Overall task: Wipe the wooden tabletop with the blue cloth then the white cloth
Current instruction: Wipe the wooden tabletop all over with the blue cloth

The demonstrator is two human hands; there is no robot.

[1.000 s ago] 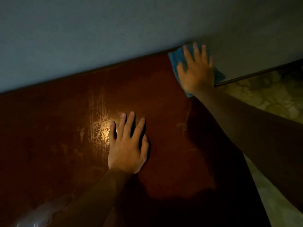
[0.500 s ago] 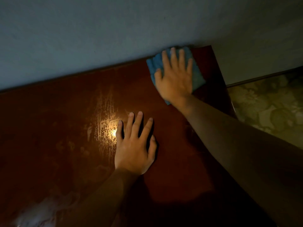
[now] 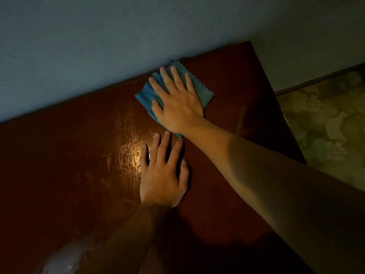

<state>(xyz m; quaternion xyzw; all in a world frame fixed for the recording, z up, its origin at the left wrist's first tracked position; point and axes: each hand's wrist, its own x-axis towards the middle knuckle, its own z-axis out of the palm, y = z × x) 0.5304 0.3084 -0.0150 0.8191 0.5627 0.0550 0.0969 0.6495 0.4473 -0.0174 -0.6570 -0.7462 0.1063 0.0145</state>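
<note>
Wiping with the blue cloth is judged to be the step in hand; no white cloth can be made out. Left hand (image 3: 162, 175) is laid flat, fingers spread, empty, on the wooden tabletop (image 3: 59, 165) beside a streaked glare patch. Right hand (image 3: 177, 99) is pressed flat on the blue cloth (image 3: 145, 93) near the wall edge. Next, unwiped areas are to be covered.
</note>
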